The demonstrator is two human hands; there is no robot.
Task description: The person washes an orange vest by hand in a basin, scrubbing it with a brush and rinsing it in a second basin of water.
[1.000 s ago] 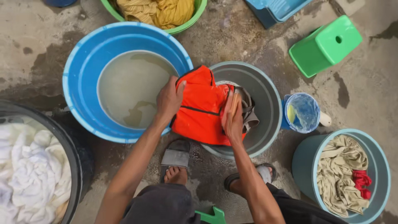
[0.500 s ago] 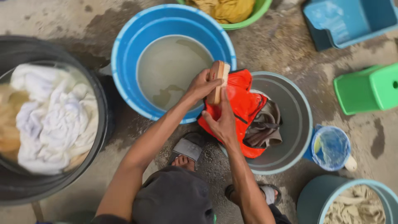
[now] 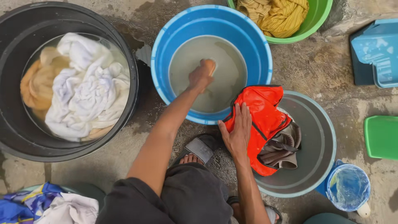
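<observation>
My left hand (image 3: 201, 75) reaches into the blue basin (image 3: 265, 62) and grips a small tan scrubbing block (image 3: 209, 65) at the surface of the cloudy water. My right hand (image 3: 237, 130) lies flat, fingers spread, on an orange-red garment (image 3: 267, 114). That garment is draped over the near rim of the grey basin (image 3: 321, 137). A dark brown cloth (image 3: 282, 151) is bunched in the grey basin under the garment's edge.
A black tub (image 3: 124, 54) at left holds white and tan laundry (image 3: 83, 87) in water. A green basin (image 3: 321, 16) of yellow cloth stands at the top. At right are a blue crate (image 3: 379, 49), a green stool (image 3: 381, 137) and a small blue dipper (image 3: 348, 186). My sandalled foot (image 3: 201, 147) rests below the basins.
The tan block passed from my right hand to my left, which has moved out over the blue basin's water. My right hand now presses the red garment alone. The view has shifted left.
</observation>
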